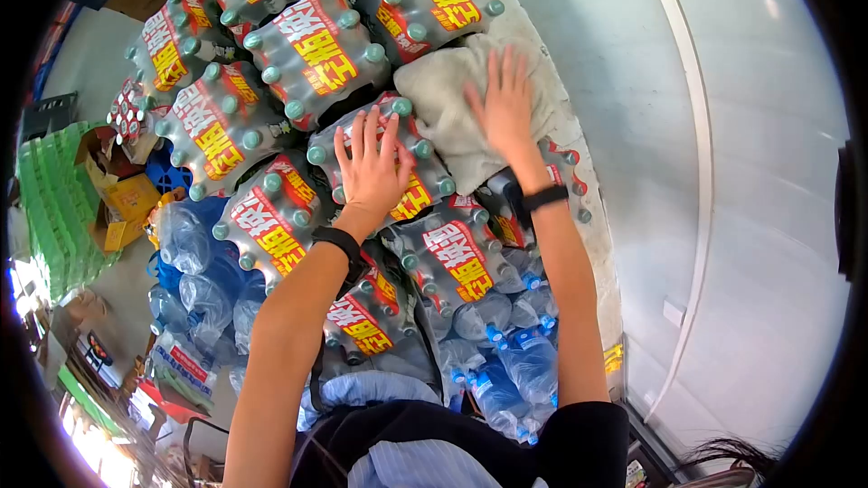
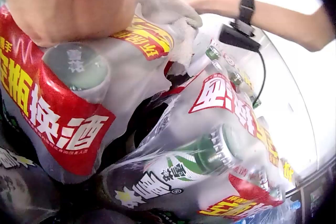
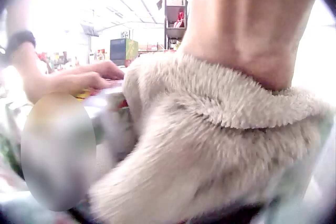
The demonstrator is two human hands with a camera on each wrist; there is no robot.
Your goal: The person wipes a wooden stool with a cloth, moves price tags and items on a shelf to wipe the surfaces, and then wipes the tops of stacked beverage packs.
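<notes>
My left hand (image 1: 372, 167) rests with fingers spread on top of a shrink-wrapped pack of bottles (image 1: 418, 199), which has green caps and a red and yellow printed band. In the left wrist view its heel lies against the film of that pack (image 2: 79, 137), close to a bottle cap (image 2: 76, 69). To the right, my right hand (image 1: 506, 113) presses flat, fingers extended, on a fluffy grey-beige cloth (image 1: 438, 95) draped over the neighbouring pack. The cloth (image 3: 194, 150) fills much of the right wrist view, folded and bunched below the wrist, and hides most of the bottles under it.
More wrapped bottle packs (image 1: 316, 50) are stacked ahead and to the left. Clear plastic bottles with blue caps (image 1: 511, 375) lie near the body. A white wall (image 1: 759, 172) runs along the right. Cardboard boxes (image 1: 127, 203) and a green striped sheet (image 1: 59, 208) are at left.
</notes>
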